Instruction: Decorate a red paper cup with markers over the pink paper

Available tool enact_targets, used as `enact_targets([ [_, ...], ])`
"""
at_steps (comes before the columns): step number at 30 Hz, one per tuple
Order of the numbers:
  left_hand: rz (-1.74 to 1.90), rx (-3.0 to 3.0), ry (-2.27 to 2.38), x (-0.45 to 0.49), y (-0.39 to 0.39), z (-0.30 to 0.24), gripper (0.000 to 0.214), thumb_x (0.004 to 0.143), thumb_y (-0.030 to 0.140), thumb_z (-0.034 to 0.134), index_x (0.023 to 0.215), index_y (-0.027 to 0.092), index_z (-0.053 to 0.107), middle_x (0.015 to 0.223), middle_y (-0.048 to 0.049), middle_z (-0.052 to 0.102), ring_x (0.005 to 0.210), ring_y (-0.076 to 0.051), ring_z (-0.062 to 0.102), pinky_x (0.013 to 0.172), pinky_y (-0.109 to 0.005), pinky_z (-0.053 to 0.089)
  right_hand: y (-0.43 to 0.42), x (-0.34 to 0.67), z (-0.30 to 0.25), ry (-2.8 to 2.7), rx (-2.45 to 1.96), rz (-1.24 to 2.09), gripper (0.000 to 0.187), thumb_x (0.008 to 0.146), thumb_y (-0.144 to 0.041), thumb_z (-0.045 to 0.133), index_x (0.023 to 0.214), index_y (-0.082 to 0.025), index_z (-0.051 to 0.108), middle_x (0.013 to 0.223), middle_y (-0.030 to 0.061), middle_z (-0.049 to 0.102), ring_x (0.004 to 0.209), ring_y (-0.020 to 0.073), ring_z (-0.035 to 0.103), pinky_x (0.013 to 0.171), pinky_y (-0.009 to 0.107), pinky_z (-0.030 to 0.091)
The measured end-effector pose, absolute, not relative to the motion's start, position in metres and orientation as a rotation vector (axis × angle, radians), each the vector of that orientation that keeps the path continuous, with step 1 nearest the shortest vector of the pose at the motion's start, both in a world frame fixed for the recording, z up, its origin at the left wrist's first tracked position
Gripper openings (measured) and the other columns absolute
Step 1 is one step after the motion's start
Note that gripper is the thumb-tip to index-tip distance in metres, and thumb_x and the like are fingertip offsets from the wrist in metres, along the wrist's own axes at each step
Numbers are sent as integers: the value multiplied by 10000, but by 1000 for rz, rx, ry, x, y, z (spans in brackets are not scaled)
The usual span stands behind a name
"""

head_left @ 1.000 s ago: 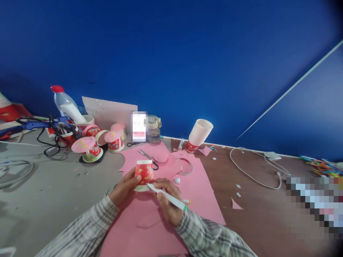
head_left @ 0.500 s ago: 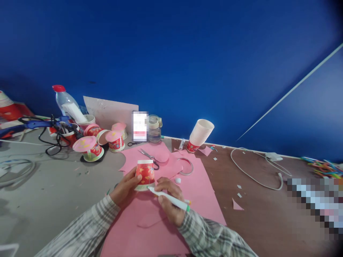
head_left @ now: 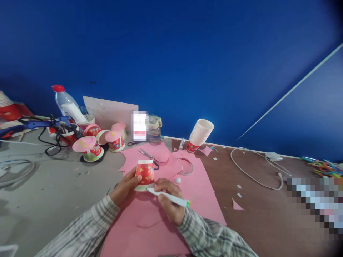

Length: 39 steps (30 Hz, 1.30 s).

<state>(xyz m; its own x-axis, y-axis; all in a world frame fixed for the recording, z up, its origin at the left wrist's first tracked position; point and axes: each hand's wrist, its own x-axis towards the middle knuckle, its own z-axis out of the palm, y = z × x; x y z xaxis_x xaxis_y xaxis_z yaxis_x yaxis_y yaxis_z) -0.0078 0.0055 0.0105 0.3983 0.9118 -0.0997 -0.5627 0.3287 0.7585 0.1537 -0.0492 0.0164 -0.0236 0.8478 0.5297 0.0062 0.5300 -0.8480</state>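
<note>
Left hand (head_left: 125,188): wrapped around upturned red cup (head_left: 145,175), which stands on pink paper (head_left: 198,192). Right hand (head_left: 170,205): closed on white marker (head_left: 167,197), tip at the cup's rim. Scissors (head_left: 148,157) lie just beyond the cup.

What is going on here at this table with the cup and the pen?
A person in a checked shirt works at a table. The left hand holds a red paper cup, standing upside down on the pink paper. The right hand holds a white marker with its tip at the cup's lower rim. Scissors lie just behind the cup.
</note>
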Motion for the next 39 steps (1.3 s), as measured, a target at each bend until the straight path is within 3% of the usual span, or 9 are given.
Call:
enact_targets([
  [15,1050,695,593,-8,6,10,291,621,152,636,910,123,640,700,-129,713,619,-310,618,543,-393,470,-50,152,18,-1442,-787,772,194,721,-98,513,789,-206,660,690,41,633,679,228,617,652,323,503],
  [30,1062,696,580,-9,7,6,309,650,155,616,957,117,627,748,-146,714,677,-330,614,594,-414,461,-50,155,9,-1405,-956,732,132,751,-188,524,809,-203,642,723,50,671,584,219,607,525,295,491],
  [39,1072,693,592,-8,6,10,282,637,149,618,916,119,644,702,-122,710,610,-292,608,532,-378,466,-53,153,15,-1462,-861,726,159,751,-154,519,812,-212,654,761,65,682,813,274,652,673,322,522],
])
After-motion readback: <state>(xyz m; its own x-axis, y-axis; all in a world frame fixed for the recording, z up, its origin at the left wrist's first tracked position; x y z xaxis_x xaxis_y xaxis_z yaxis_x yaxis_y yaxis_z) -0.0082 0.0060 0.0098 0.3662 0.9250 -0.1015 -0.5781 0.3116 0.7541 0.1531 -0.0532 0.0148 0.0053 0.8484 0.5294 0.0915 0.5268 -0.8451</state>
